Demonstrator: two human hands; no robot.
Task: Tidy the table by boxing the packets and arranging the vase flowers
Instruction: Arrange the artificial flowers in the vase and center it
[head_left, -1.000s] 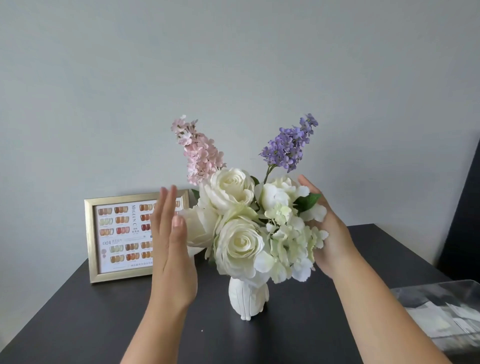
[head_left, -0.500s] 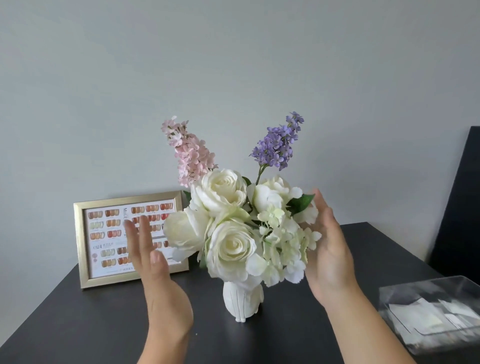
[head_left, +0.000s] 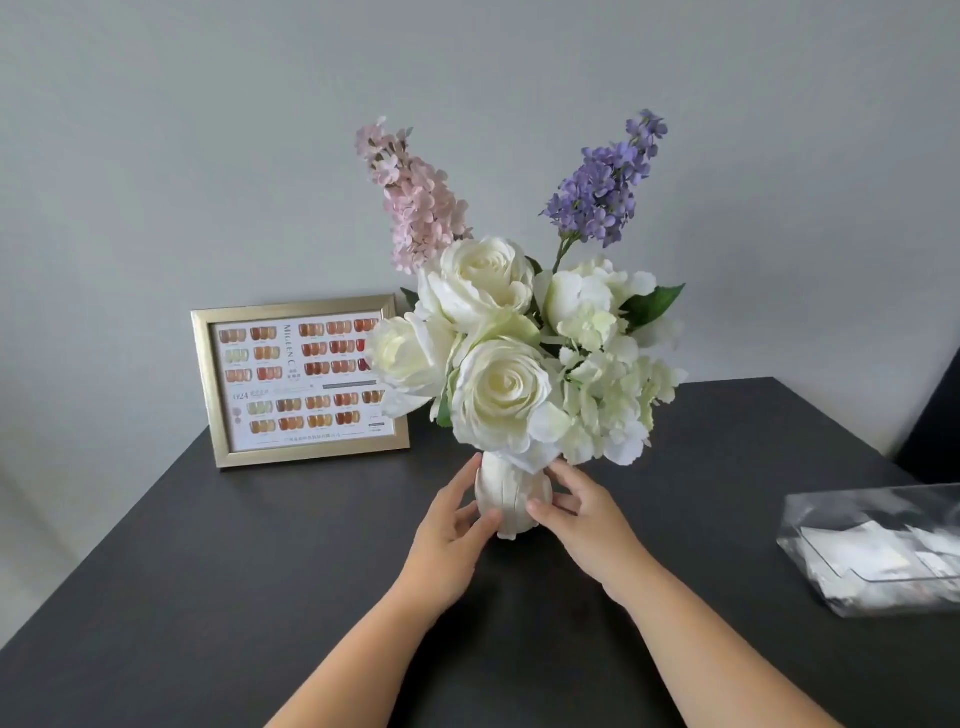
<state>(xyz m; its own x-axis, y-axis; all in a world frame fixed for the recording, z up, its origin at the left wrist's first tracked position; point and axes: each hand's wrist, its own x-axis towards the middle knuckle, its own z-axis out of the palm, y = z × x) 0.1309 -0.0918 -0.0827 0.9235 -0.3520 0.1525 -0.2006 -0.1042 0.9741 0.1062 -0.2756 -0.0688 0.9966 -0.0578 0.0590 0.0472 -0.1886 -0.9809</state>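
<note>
A small white ribbed vase (head_left: 506, 496) stands upright on the dark table (head_left: 260, 571). It carries a bunch of white roses (head_left: 498, 384), a pink flower spike (head_left: 415, 202) and a purple flower spike (head_left: 602, 192). My left hand (head_left: 452, 540) cups the vase's left side and my right hand (head_left: 582, 525) its right side, fingers touching it. At the right edge sits a clear plastic box (head_left: 883, 545) holding white packets (head_left: 893, 561).
A gold picture frame (head_left: 296, 382) with a colour chart leans against the grey wall behind the vase on the left. A dark chair back (head_left: 935, 415) rises at the far right. Bare tabletop lies in front of the vase.
Both hands have dropped from beside the blooms down to the vase and closed around it. The view has shifted, so the vase sits more central.
</note>
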